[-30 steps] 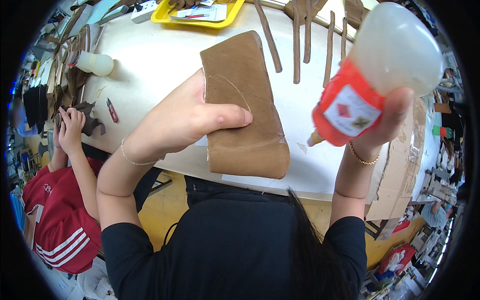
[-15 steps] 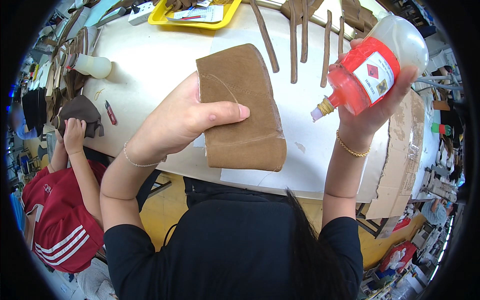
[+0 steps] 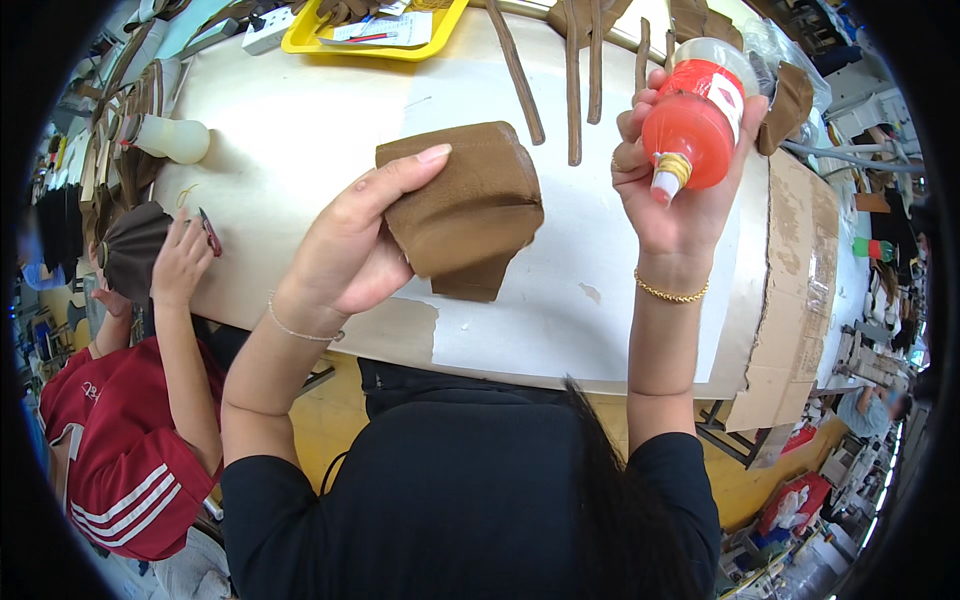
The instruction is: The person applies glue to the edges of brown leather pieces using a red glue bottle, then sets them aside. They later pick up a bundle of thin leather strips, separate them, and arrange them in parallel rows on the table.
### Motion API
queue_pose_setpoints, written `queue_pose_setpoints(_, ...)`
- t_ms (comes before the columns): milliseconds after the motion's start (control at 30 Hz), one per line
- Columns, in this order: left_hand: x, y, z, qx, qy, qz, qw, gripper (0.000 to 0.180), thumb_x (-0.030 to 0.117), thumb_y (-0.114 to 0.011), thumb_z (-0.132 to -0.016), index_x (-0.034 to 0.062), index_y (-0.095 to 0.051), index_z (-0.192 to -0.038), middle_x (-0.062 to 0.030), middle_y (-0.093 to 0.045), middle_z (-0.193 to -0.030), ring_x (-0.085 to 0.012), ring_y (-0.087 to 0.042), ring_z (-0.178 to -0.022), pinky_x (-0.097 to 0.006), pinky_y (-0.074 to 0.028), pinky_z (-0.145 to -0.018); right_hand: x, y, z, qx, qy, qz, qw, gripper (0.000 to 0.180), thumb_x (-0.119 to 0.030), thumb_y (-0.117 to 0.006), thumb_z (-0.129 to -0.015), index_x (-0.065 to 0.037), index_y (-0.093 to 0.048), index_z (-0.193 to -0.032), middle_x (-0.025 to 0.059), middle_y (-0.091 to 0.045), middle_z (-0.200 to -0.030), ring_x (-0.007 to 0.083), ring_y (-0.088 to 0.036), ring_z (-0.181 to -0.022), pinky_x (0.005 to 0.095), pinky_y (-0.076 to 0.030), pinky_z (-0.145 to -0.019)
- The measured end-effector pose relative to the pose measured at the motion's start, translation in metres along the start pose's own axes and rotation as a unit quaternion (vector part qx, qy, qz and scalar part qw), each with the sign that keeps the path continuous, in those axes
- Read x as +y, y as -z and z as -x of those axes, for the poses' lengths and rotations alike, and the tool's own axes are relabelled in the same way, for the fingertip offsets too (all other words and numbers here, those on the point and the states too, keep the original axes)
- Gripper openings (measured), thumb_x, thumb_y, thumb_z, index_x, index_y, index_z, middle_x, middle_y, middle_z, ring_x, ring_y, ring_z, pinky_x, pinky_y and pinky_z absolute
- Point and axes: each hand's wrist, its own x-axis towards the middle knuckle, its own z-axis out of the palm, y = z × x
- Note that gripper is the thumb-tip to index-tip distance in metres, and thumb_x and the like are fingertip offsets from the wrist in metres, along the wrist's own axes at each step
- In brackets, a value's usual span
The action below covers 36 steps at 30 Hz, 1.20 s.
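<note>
My left hand grips a brown leather-like piece, thumb on its upper face and fingers underneath. The piece is curled, with its lower flap hanging beneath the upper layer. To the right, my right hand is wrapped round a clear squeeze bottle of red liquid. Its narrow tip, bound with a yellowish band, points down and toward me, apart from the brown piece. Both hands are raised above the pale table.
Brown strips lie at the back, beside a yellow tray with papers and a pen. At left a co-worker's hand is at small red-handled snips, near a pale bottle. Cardboard covers the right edge.
The brown piece has turned and folded in my left hand, and its hold has shifted. My right hand has moved left, tipping the bottle's tip toward me. The co-worker's hand has reached the snips.
</note>
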Motion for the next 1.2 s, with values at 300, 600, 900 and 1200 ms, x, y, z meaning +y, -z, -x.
queue_pose_setpoints(300,-0.005,0.007,0.004,-0.017,-0.033,-0.096,0.995,0.05,0.01,-0.066,-0.089,-0.0002,-0.044,-0.132,-0.0127,-0.057,-0.124,-0.0211,-0.057,-0.116,-0.037,-0.048,-0.099,0.004,0.014,-0.004,-0.114,-0.123,-0.086,0.982,0.073,-0.063,-0.061,-0.084,0.005,-0.057,-0.112,0.0139,-0.066,-0.098,0.0227,-0.066,-0.088,0.0293,-0.062,-0.066)
queue_pose_setpoints(600,-0.009,-0.004,0.008,0.018,-0.078,-0.134,0.988,0.051,0.001,-0.068,-0.084,-0.0003,-0.045,-0.129,-0.0105,-0.058,-0.12,-0.0183,-0.059,-0.111,-0.034,-0.05,-0.093,0.024,0.011,0.01,0.007,0.382,0.312,0.87,0.097,-0.083,-0.04,-0.078,-0.001,-0.045,-0.129,0.0144,-0.06,-0.117,0.0249,-0.065,-0.101,0.0436,-0.058,-0.085)
queue_pose_setpoints(900,-0.014,-0.016,0.012,0.026,-0.103,-0.146,0.984,0.053,-0.002,-0.068,-0.083,0.0003,-0.044,-0.129,-0.0099,-0.057,-0.12,-0.018,-0.058,-0.111,-0.034,-0.048,-0.095,0.033,0.015,0.026,-0.026,0.38,0.444,0.811,0.107,-0.088,-0.032,-0.074,0.001,-0.036,-0.134,0.0153,-0.055,-0.123,0.0265,-0.065,-0.101,0.0456,-0.059,-0.084)
queue_pose_setpoints(1200,-0.009,-0.009,0.015,0.041,-0.114,-0.113,0.986,0.05,-0.002,-0.066,-0.083,-0.0004,-0.045,-0.128,-0.0109,-0.059,-0.118,-0.0183,-0.06,-0.108,-0.033,-0.05,-0.092,0.038,0.013,0.031,-0.027,0.392,0.49,0.778,0.104,-0.087,-0.028,-0.077,-0.001,-0.033,-0.135,0.0183,-0.057,-0.116,0.0244,-0.067,-0.093,0.0401,-0.062,-0.075)
